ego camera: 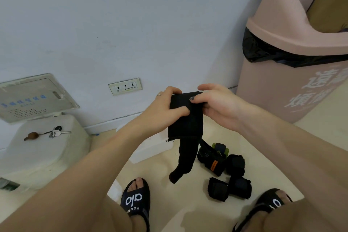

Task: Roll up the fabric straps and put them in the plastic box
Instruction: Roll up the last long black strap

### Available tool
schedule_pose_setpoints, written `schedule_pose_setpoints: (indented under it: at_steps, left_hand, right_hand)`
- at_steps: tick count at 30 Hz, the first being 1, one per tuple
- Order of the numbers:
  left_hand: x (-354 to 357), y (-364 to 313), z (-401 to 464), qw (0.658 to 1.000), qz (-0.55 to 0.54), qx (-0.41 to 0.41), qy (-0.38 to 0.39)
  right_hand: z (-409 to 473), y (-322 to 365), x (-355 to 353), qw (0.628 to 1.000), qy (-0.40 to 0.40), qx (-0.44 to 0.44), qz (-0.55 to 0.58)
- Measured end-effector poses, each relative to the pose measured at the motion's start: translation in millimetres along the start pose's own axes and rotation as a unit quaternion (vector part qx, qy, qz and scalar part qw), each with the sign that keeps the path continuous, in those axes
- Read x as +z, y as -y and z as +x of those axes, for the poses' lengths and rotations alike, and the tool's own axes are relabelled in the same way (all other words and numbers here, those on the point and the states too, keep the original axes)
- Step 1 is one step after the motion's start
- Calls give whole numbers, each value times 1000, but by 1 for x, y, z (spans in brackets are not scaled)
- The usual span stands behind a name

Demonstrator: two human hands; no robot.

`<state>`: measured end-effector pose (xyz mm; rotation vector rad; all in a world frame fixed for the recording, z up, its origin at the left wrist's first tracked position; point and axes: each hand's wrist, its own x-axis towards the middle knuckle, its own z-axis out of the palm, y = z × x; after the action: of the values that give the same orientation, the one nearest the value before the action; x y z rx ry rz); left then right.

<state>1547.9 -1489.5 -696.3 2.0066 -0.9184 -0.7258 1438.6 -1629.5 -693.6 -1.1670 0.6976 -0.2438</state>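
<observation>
Both hands are up at chest level pinching the top of a black fabric strap (185, 118) — left hand (165, 107) and right hand (216, 103) each grasping it, tail dangling unrolled. Several rolled black fabric straps (228, 175) sit on the floor — no plastic box that I can make out, so mostly packing's left.

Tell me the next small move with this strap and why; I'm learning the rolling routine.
Probably keep rolling: both hands, left and right, grip the top of the black strap, but its tail hangs loose above the rolled straps on the floor.
</observation>
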Motion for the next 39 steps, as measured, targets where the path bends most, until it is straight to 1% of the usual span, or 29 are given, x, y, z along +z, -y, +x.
schedule_pose_setpoints:
  at_steps: [3,8,11,14,17,20,25,29,36,39]
  left_hand:
    - [-5,8,-1,997,60,49,-7]
    - [-5,14,-1,979,159,108,-62]
    - [-6,15,3,969,184,135,-90]
    - [-10,13,4,961,206,165,-81]
    - [-13,14,5,967,183,166,-64]
    - [-14,17,6,979,121,155,-57]
    - [-14,17,7,988,56,134,-54]
    - [-12,15,6,989,42,132,-56]
    - [-10,12,4,986,53,134,-82]
    - [-9,10,2,985,52,144,-78]
  right_hand:
    - [-1,0,-1,1000,15,0,8]
    - [-6,4,-1,999,28,-7,21]
    - [-6,5,-1,999,36,-11,22]
    - [-7,7,-2,998,48,-21,22]
    - [-7,5,-3,998,57,-35,-4]
    - [-7,5,-2,996,65,-52,-40]
    - [-8,4,0,996,52,-69,-36]
    - [-10,5,1,996,28,-78,-38]
    - [-11,7,6,995,11,-60,81]
    - [-11,7,5,997,0,-65,48]
